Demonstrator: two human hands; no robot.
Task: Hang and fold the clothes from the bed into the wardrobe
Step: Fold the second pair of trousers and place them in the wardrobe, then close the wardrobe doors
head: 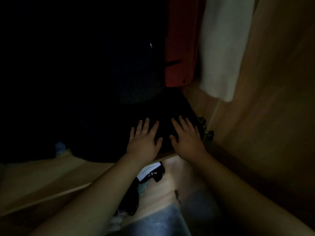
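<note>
A folded black garment (170,108) lies on the wooden wardrobe shelf (51,172), pushed toward the right inner corner. My left hand (144,138) rests flat on its near left part, fingers spread and straight. My right hand (185,135) lies flat beside it on the near right part, fingers straight too. Above the shelf hang a red garment (180,48) and a white garment (223,48). The wardrobe's left side is too dark to make out.
The open wardrobe door (272,99) stands close on the right, with a metal hinge (207,130) near my right hand. Below the shelf edge lie mixed clothes (150,174), black and white. A pale blue item (60,147) sits at the shelf's left.
</note>
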